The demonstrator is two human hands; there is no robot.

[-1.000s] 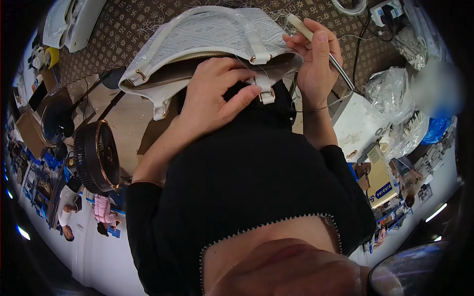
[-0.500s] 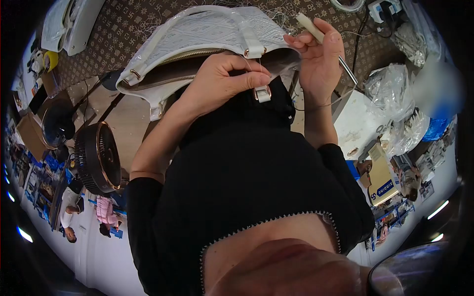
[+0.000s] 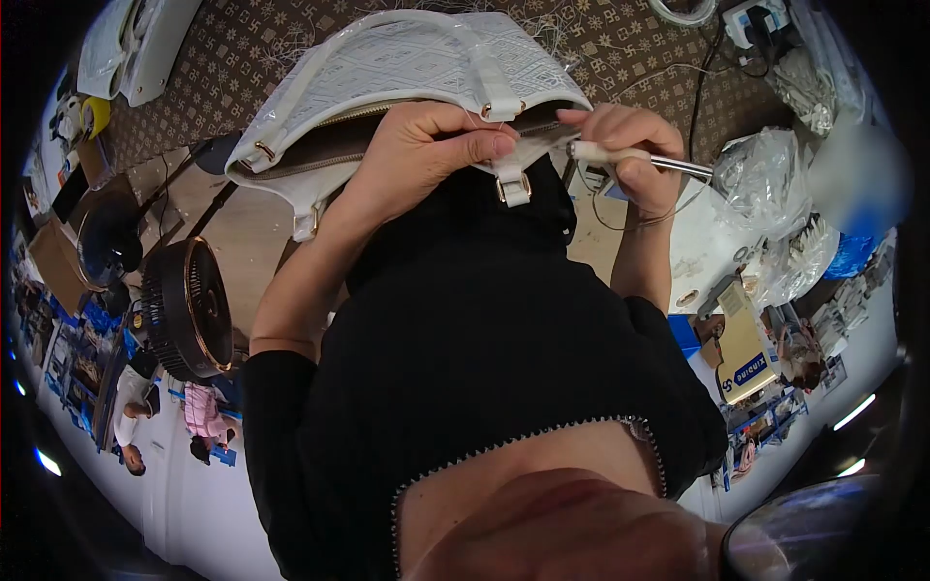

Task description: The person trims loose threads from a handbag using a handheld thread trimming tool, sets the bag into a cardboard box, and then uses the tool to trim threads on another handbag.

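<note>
A white quilted handbag (image 3: 387,82) with two handles lies in front of me, its zipped top gaping toward me. My left hand (image 3: 421,155) is closed at the bag's near rim, thumb and forefinger pinched on a fine thread (image 3: 477,124) beside a handle tab. A buckled strap tab (image 3: 514,186) hangs just below those fingertips. My right hand (image 3: 635,155) grips a slim metal rod tool (image 3: 683,168) with a pale wrapped end, which points toward the bag's right corner. A thin cord (image 3: 620,228) loops beneath that hand. The tool's exact kind is unclear.
Brown patterned cloth (image 3: 620,58) covers the work surface beyond the bag. A black fan (image 3: 189,308) stands at left. Clear plastic bags (image 3: 765,179) and a yellowish box (image 3: 746,349) are at right. Other people (image 3: 205,412) are in the left background.
My right hand has come down and turned, swinging the tool from a steep slant to nearly level, its wrapped end nearer the bag. My left hand has shifted slightly left, still pinching.
</note>
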